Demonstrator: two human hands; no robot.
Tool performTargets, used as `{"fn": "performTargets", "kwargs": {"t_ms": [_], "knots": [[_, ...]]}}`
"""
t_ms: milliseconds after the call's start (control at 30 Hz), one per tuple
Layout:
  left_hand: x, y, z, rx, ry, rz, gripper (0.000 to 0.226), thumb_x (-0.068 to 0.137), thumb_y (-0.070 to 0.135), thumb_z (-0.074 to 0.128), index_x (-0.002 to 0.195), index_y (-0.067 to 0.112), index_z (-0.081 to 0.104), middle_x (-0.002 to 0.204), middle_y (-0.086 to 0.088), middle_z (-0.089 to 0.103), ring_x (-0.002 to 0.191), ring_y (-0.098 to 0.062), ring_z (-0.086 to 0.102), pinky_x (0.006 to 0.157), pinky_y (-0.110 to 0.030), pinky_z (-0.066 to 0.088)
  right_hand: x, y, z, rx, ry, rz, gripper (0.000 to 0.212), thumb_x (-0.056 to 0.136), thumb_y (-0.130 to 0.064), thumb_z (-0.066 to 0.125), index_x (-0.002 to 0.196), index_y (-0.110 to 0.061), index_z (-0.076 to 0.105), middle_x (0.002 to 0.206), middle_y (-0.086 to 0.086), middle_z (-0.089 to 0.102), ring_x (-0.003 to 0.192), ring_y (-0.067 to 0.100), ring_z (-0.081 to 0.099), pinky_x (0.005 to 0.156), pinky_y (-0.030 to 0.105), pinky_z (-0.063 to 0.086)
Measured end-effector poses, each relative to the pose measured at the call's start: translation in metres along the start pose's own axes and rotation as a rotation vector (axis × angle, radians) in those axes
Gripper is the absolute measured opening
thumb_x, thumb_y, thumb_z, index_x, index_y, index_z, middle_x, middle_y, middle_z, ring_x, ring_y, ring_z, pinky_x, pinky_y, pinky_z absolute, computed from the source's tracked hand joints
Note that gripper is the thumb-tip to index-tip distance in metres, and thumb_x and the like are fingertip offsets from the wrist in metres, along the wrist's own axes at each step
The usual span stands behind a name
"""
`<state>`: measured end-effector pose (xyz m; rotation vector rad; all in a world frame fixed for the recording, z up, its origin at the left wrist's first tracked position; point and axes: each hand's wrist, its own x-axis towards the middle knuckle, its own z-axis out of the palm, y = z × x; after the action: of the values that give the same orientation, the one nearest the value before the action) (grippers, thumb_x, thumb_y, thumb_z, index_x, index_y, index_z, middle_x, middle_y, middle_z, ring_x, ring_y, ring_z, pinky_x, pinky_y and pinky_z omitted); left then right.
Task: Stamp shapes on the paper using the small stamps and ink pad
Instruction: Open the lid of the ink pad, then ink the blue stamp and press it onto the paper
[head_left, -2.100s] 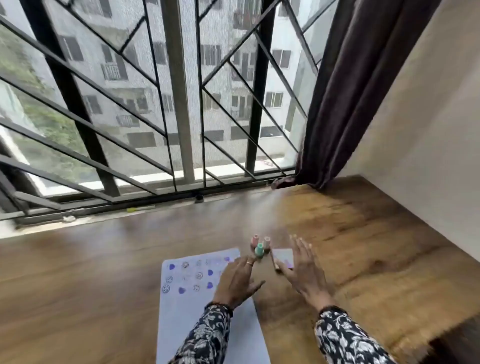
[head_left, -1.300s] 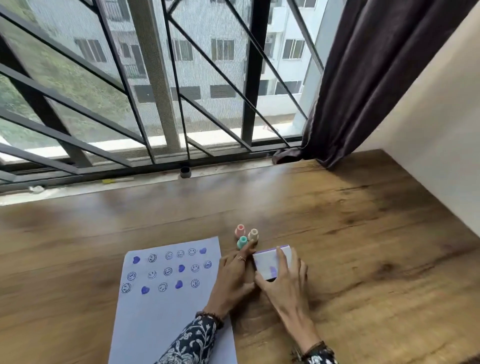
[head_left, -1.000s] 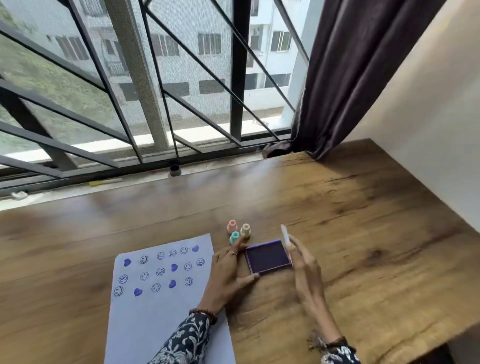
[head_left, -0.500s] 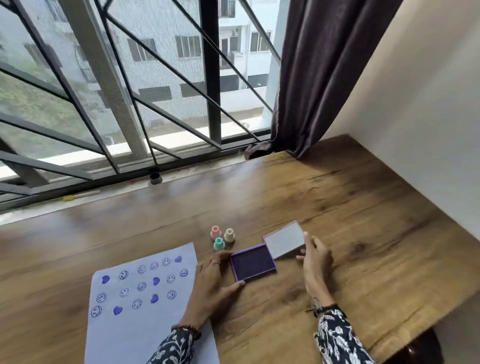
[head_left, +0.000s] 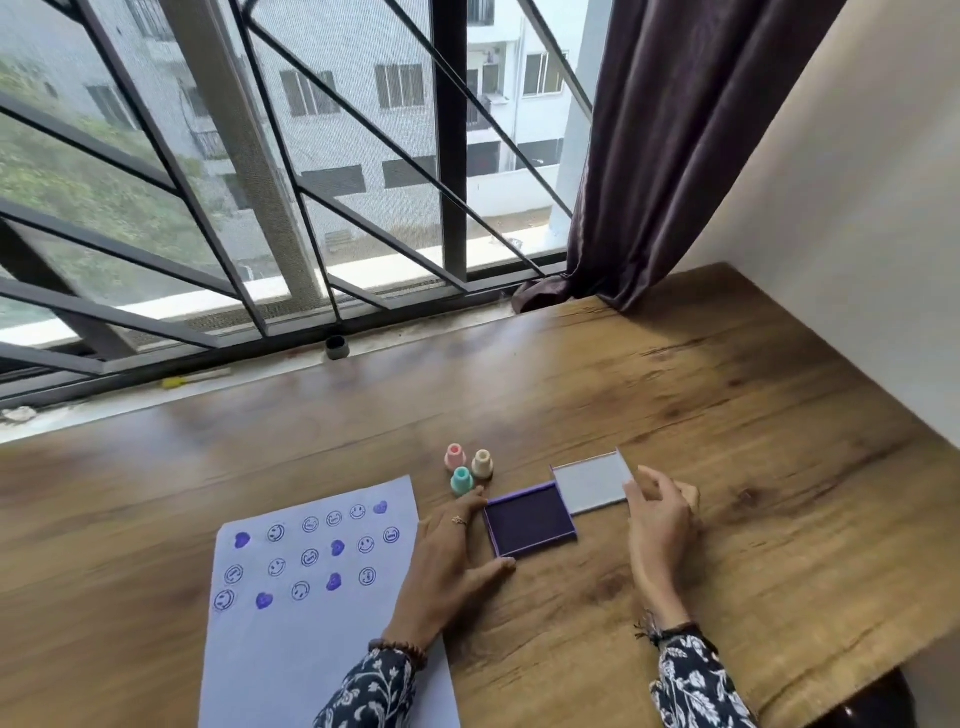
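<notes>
A wooden counter (head_left: 675, 415) holds the paper (head_left: 311, 623) at lower left, already stamped. At centre, the ink pad (head_left: 530, 519) lies uncovered. Left hand (head_left: 447, 561) rests flat, steadying it; right hand (head_left: 657, 514) pinches the lid (head_left: 589, 480). Best to release the lid, then take one of the stamps (head_left: 470, 465) above the pad.

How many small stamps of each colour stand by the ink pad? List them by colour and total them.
pink stamp: 1
cream stamp: 1
teal stamp: 1
Total: 3
</notes>
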<state>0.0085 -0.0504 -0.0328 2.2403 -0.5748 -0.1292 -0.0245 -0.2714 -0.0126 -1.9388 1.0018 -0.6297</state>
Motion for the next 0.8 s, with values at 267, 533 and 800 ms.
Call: {"fn": "performTargets", "kwargs": {"t_ms": [267,533,800], "knots": [[-0.005,-0.011,-0.010,0.025,0.392,-0.180,0.041,0.071,0.028,0.077,0.106,0.021,0.057,0.102,0.003,0.062,0.098,-0.019,0.055,0.081,-0.025,0.031,-0.072,-0.056,0.033,-0.183,-0.278,-0.501,0.011,0.081,-0.016,0.069,0.092,-0.018,0.067,0.084,-0.001,0.069,0.067,0.006,0.054,0.059,0.009,0.035],[0.011,-0.018,-0.014,0.161,0.256,-0.286,0.035,0.082,0.036,0.061,0.115,0.025,0.059,0.105,-0.002,0.059,0.103,-0.023,0.050,0.076,-0.027,0.018,-0.088,-0.078,0.079,-0.463,-0.381,-0.657,0.036,0.083,-0.039,0.063,0.113,-0.020,0.058,0.109,0.003,0.067,0.095,0.022,0.066,0.064,0.034,0.056],[0.008,-0.016,-0.023,-0.058,0.285,-0.223,0.024,0.079,0.025,0.068,0.103,0.027,0.065,0.101,0.004,0.065,0.100,-0.016,0.054,0.089,-0.034,0.030,-0.097,-0.072,0.076,-0.378,-0.449,-0.555,0.027,0.085,-0.026,0.063,0.109,-0.017,0.055,0.107,0.003,0.065,0.091,0.022,0.065,0.069,0.031,0.054]]}}
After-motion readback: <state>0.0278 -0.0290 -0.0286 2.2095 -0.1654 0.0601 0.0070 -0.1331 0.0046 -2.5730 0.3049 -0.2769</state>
